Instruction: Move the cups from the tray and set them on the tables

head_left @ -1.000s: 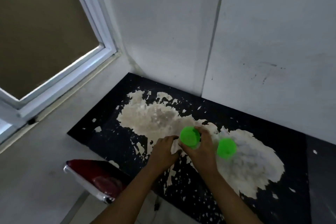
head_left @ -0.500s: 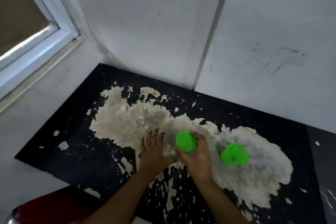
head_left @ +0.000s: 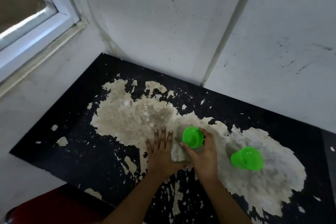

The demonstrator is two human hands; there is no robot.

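Two bright green cups sit upside down on a black table [head_left: 76, 132] whose top is worn to pale patches. My right hand [head_left: 201, 152] is wrapped around the nearer green cup [head_left: 192, 136], near the table's middle. The second green cup [head_left: 247, 158] stands free to its right, untouched. My left hand [head_left: 161, 151] lies flat on the tabletop just left of the held cup, fingers spread, holding nothing. No tray is recognisable in this view.
The table fills a corner between grey-white walls [head_left: 163, 23]. A white-framed window [head_left: 36, 23] is on the left wall. A red object [head_left: 54, 207], only partly visible, shows below the table's near-left edge.
My left hand has flattened onto the table beside the cup. The view has shifted forward over the table, so the red object has slid to the bottom edge. Both cups stay put.
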